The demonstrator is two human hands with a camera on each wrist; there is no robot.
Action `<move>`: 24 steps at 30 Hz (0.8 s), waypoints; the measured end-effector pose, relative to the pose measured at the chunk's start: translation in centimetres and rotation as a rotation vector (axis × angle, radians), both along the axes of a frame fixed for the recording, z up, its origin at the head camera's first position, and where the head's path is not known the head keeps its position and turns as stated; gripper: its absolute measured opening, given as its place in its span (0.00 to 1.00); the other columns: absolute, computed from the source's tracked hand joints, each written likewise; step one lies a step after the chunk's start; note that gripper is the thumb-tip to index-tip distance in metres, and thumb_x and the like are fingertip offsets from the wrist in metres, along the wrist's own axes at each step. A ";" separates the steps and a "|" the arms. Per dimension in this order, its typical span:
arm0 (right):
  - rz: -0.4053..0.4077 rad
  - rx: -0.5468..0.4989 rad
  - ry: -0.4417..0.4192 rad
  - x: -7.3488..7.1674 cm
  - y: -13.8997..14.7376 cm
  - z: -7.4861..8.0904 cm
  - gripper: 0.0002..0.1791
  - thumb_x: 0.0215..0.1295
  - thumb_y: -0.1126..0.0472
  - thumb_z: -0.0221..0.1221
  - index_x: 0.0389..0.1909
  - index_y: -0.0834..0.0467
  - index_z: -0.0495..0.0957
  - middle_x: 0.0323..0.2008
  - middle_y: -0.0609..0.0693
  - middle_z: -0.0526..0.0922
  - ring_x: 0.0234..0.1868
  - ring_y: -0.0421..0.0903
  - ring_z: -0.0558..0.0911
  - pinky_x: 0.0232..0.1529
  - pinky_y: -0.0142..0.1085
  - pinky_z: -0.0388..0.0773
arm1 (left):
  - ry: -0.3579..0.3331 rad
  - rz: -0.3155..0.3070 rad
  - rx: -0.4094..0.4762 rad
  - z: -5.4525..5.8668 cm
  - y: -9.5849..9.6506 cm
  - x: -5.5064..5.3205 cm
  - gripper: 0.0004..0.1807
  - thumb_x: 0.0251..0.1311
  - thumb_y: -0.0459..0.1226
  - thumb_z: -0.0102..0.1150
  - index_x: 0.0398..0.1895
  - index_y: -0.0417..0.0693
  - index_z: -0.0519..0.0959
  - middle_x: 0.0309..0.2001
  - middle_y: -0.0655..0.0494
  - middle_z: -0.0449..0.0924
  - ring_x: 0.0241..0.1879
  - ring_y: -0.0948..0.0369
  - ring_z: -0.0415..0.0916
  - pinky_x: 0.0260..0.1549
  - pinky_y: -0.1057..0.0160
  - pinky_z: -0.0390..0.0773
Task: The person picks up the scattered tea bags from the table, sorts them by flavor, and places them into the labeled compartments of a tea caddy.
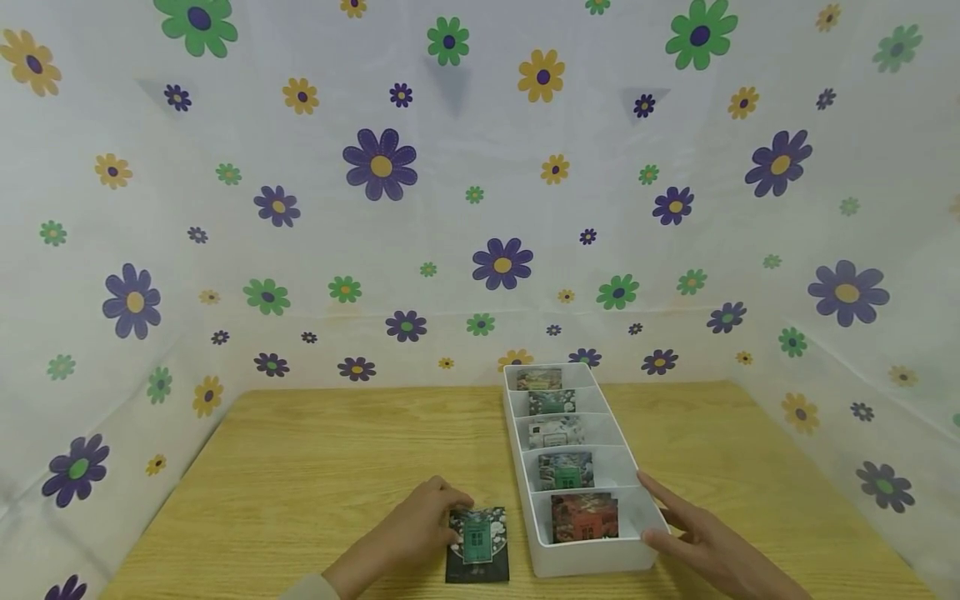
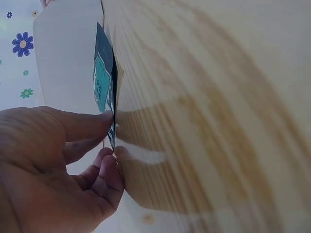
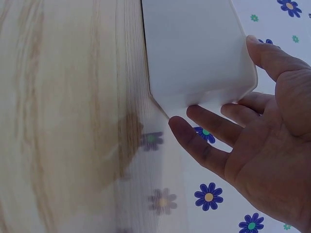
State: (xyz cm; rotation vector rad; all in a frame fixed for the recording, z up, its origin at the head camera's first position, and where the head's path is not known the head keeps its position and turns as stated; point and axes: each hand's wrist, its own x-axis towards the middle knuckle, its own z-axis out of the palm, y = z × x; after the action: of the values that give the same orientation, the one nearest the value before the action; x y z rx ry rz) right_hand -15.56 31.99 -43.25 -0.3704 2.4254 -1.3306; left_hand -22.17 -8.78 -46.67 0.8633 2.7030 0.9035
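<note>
A flat dark sachet (image 1: 477, 546) with a green label and white flowers lies on the table to the left of the white box. My left hand (image 1: 423, 521) pinches its far left edge; in the left wrist view, the thumb is on the sachet's (image 2: 103, 82) printed face and the fingertips are at its edge. The long white divided box (image 1: 592, 560) holds upright sachets, one with a red front (image 1: 585, 518) in the nearest compartment. My right hand (image 1: 701, 542) rests on the box's right side near the front corner, thumb at the rim, fingers fairly straight against the wall.
Farther compartments hold a green-labelled sachet (image 1: 566, 472), a pale one (image 1: 556, 432), another green-labelled one (image 1: 552, 402) and a yellowish one (image 1: 539, 380). The wooden table (image 1: 337, 450) is enclosed at the back and sides by a flower-print curtain (image 1: 322, 250).
</note>
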 end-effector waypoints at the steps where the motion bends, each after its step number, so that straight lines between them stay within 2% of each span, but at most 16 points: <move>1: -0.001 -0.003 -0.002 0.0 0.0 0.0 0.41 0.84 0.55 0.49 0.83 0.60 0.35 0.78 0.76 0.39 0.71 0.81 0.56 0.60 0.69 0.70 | -0.005 0.004 0.001 0.1 0.0 0.0 0.21 0.59 0.30 0.72 0.57 0.45 0.84 0.46 0.57 0.74 0.44 0.62 0.70 0.45 0.60 0.78; 4: 0.000 -0.010 -0.005 0.0 0.0 0.0 0.41 0.84 0.55 0.49 0.83 0.60 0.34 0.78 0.76 0.39 0.71 0.81 0.56 0.60 0.69 0.70 | -0.020 0.010 -0.010 0.3 0.1 0.2 0.20 0.63 0.32 0.68 0.59 0.42 0.83 0.48 0.56 0.74 0.46 0.61 0.71 0.46 0.59 0.78; 7: 0.001 -0.010 -0.003 0.1 -0.1 0.1 0.41 0.84 0.56 0.49 0.83 0.60 0.34 0.78 0.76 0.39 0.71 0.81 0.56 0.60 0.68 0.70 | -0.041 0.042 -0.035 0.6 0.4 0.4 0.23 0.64 0.41 0.70 0.60 0.42 0.82 0.50 0.55 0.74 0.48 0.59 0.70 0.47 0.56 0.78; 9: 0.000 -0.008 -0.004 0.1 -0.1 0.1 0.41 0.84 0.55 0.49 0.83 0.60 0.34 0.78 0.76 0.39 0.71 0.81 0.56 0.60 0.68 0.70 | -0.041 0.059 -0.057 0.5 0.5 0.4 0.29 0.60 0.47 0.75 0.60 0.43 0.82 0.51 0.54 0.73 0.49 0.57 0.69 0.48 0.54 0.78; 12: -0.008 -0.007 -0.012 0.1 -0.1 0.2 0.41 0.84 0.55 0.49 0.83 0.60 0.35 0.78 0.76 0.39 0.72 0.81 0.56 0.60 0.68 0.70 | -0.028 0.083 -0.098 0.3 0.7 0.4 0.33 0.51 0.52 0.80 0.57 0.45 0.82 0.53 0.53 0.71 0.52 0.54 0.68 0.49 0.51 0.78; 18: -0.017 -0.008 -0.022 0.1 -0.2 0.2 0.41 0.84 0.55 0.49 0.83 0.59 0.35 0.78 0.76 0.39 0.72 0.81 0.56 0.60 0.68 0.70 | -0.056 0.101 -0.100 0.5 1.2 0.3 0.29 0.47 0.48 0.84 0.44 0.48 0.76 0.46 0.55 0.69 0.45 0.56 0.65 0.45 0.52 0.77; 24: -0.019 0.002 -0.019 0.2 -0.2 0.3 0.42 0.83 0.54 0.49 0.83 0.59 0.35 0.78 0.75 0.40 0.72 0.80 0.56 0.61 0.68 0.69 | -0.082 0.094 -0.017 0.4 1.4 0.0 0.23 0.52 0.39 0.81 0.43 0.52 0.74 0.40 0.58 0.79 0.37 0.62 0.74 0.40 0.56 0.79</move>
State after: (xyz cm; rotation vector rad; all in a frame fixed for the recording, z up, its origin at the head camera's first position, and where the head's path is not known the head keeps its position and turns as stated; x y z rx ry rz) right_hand -15.35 31.83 -43.00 -0.3334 2.4209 -1.3334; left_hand -22.20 -7.35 -46.27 0.6855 2.6953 0.9115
